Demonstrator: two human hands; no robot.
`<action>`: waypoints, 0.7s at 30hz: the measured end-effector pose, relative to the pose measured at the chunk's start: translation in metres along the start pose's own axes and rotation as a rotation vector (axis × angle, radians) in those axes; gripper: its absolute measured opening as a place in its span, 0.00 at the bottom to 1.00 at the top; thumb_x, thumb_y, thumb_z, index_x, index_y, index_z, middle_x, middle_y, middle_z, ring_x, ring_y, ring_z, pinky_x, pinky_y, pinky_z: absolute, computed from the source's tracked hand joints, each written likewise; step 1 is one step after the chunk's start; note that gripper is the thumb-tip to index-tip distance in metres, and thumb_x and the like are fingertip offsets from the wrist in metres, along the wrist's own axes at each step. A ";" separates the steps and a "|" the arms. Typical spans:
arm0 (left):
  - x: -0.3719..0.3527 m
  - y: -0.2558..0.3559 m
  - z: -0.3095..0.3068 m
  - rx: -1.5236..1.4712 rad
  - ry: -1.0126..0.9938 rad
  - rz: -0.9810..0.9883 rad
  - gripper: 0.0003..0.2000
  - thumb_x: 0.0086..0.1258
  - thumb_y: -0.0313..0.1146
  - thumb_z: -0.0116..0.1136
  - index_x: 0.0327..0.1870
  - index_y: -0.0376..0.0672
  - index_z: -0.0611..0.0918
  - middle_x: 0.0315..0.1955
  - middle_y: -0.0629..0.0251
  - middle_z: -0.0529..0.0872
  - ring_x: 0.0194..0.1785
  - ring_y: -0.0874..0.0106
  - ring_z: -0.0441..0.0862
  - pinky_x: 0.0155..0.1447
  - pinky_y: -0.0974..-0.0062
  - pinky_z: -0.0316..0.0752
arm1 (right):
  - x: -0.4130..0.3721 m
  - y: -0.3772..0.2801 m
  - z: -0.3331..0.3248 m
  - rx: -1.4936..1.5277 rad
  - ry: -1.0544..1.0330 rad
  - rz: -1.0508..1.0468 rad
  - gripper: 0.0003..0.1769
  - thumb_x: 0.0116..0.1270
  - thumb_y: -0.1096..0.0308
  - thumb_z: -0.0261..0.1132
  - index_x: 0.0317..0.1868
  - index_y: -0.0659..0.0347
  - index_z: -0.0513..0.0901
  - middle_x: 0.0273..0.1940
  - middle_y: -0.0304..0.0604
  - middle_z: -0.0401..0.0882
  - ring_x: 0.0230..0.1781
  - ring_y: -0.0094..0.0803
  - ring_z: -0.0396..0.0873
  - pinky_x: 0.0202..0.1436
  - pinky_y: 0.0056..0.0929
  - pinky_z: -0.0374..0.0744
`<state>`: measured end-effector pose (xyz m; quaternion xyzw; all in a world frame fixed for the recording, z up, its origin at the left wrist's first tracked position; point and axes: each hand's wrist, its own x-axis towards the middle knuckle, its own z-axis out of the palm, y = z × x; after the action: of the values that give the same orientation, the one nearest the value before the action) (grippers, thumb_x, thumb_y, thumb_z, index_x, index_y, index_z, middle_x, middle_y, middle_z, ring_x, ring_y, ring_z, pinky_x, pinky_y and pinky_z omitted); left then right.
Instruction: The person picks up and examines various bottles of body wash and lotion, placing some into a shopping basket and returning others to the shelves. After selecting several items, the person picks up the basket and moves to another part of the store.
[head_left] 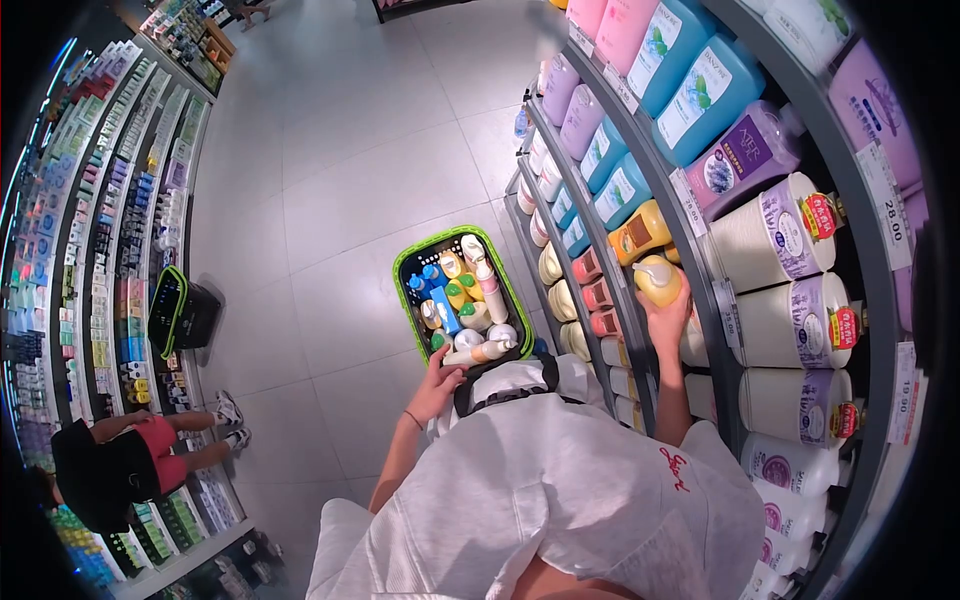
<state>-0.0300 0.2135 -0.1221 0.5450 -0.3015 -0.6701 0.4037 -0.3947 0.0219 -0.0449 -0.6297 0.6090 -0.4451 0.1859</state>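
My right hand [668,308] is wrapped round a yellow bottle [658,281] with a pale top, at the shelf on the right, beside an orange bottle [640,232]. My left hand [436,385] is at the near left corner of a black basket with a green rim [403,300], close to a white and beige bottle [480,353] lying across the basket's near end. The left fingers are bent, and what they hold is too small to make out. Inside the basket are several white, yellow and blue bottles and a blue box [445,310].
On the right, shelves hold blue jugs [708,98], a purple bottle [745,160] and white containers [795,322]. Stocked shelves [95,250] line the left side. Another black basket [186,312] stands there, near a person in red shorts [160,455]. A tiled floor [340,200] runs between.
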 end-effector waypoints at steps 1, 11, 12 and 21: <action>0.000 0.002 0.002 0.000 0.002 -0.003 0.29 0.72 0.34 0.47 0.69 0.46 0.48 0.53 0.54 0.75 0.52 0.69 0.75 0.57 0.72 0.69 | 0.000 0.001 0.000 0.001 0.033 0.028 0.39 0.45 0.77 0.74 0.59 0.63 0.65 0.54 0.51 0.72 0.55 0.42 0.71 0.60 0.35 0.68; 0.002 0.006 0.005 0.084 0.006 0.003 0.29 0.73 0.37 0.46 0.70 0.46 0.48 0.52 0.53 0.76 0.53 0.66 0.75 0.60 0.69 0.67 | -0.001 0.032 0.001 -0.031 0.116 0.085 0.35 0.47 0.76 0.74 0.55 0.71 0.67 0.52 0.53 0.72 0.53 0.40 0.72 0.58 0.32 0.69; 0.002 0.007 0.006 0.081 -0.005 -0.014 0.29 0.73 0.37 0.46 0.70 0.46 0.48 0.52 0.53 0.76 0.53 0.66 0.75 0.60 0.69 0.67 | 0.000 0.035 0.000 -0.056 0.115 0.079 0.36 0.48 0.77 0.74 0.56 0.72 0.65 0.53 0.52 0.71 0.53 0.38 0.72 0.58 0.30 0.69; 0.000 0.020 0.011 0.107 0.030 -0.038 0.30 0.71 0.40 0.47 0.70 0.51 0.49 0.53 0.60 0.77 0.53 0.68 0.76 0.56 0.70 0.66 | 0.002 0.040 -0.001 0.006 0.068 0.211 0.30 0.49 0.78 0.73 0.52 0.71 0.69 0.50 0.50 0.75 0.49 0.33 0.75 0.55 0.28 0.71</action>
<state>-0.0368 0.2034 -0.1024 0.5814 -0.3204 -0.6522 0.3658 -0.4203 0.0124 -0.0747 -0.5461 0.6765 -0.4461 0.2126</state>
